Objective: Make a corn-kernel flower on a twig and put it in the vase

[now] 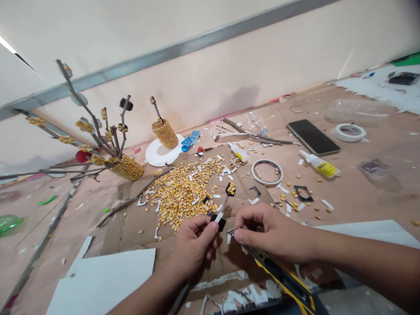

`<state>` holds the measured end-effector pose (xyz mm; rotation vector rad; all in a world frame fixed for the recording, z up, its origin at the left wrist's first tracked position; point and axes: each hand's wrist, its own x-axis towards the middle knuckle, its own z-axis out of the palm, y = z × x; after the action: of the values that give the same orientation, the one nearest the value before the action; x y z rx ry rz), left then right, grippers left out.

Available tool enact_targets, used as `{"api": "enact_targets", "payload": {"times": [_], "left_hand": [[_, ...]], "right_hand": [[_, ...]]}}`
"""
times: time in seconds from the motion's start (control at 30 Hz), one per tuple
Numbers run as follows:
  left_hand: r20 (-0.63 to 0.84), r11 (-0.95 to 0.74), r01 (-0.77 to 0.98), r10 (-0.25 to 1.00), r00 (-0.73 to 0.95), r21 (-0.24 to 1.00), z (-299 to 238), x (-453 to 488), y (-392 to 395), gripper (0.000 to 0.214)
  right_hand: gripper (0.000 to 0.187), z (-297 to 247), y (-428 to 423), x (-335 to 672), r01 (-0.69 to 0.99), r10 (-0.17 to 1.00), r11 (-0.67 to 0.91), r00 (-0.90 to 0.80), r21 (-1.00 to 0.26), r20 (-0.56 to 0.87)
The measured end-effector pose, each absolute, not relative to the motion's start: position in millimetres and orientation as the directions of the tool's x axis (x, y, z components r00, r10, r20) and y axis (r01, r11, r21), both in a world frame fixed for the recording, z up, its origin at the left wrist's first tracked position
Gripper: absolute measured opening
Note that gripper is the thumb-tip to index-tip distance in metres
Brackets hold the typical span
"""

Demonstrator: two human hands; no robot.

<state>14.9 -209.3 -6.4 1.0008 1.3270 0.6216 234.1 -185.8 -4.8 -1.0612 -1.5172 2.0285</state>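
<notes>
My left hand (200,240) pinches a thin stick (225,204) with a white strip (219,217) on its lower part. At the stick's top is a small black piece (230,189) bearing corn kernels; another black piece (219,223) shows beside my fingertips. My right hand (262,227) is closed around the front end of a yellow and black utility knife (282,280), whose handle points down to the right. At its tip, close to my left fingers, hangs a small white scrap (229,239). Both hands are above the cardboard (131,236).
Loose corn kernels (183,192) lie beyond my hands. Behind them stand a kernel-covered pot with branches (129,167) and a smaller one (166,133). Glue bottles (323,166), tape rolls (267,182), a phone (313,136), twigs (256,133) and white sheets (105,275) are around.
</notes>
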Motion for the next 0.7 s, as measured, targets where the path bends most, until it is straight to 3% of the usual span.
{"api": "enact_targets", "payload": {"times": [0.13, 0.27, 0.4, 0.7], "left_hand": [[-0.463, 0.427, 0.216, 0.872, 0.157, 0.878, -12.4, 15.2, -206.1, 0.044], [-0.454, 0.431, 0.163, 0.879, 0.149, 0.888, -14.1, 19.0, -207.2, 0.027], [-0.455, 0.441, 0.117, 0.876, 0.162, 0.890, -10.0, 22.6, -216.5, 0.026], [-0.409, 0.407, 0.065, 0.876, 0.255, 0.911, -6.0, 22.0, -230.1, 0.032]], "right_hand": [[0.032, -5.2, -186.8, 232.1, 0.139, 0.737, -0.256, -0.612, -0.957, -0.286], [0.023, -9.5, -188.2, 229.9, 0.089, 0.814, -0.126, -0.560, -0.988, -0.155], [0.020, -15.4, -193.4, 226.3, 0.056, 0.821, -0.056, -0.566, -0.997, -0.078], [0.020, -12.7, -207.4, 225.7, 0.100, 0.851, -0.073, -0.512, -0.992, -0.114]]}}
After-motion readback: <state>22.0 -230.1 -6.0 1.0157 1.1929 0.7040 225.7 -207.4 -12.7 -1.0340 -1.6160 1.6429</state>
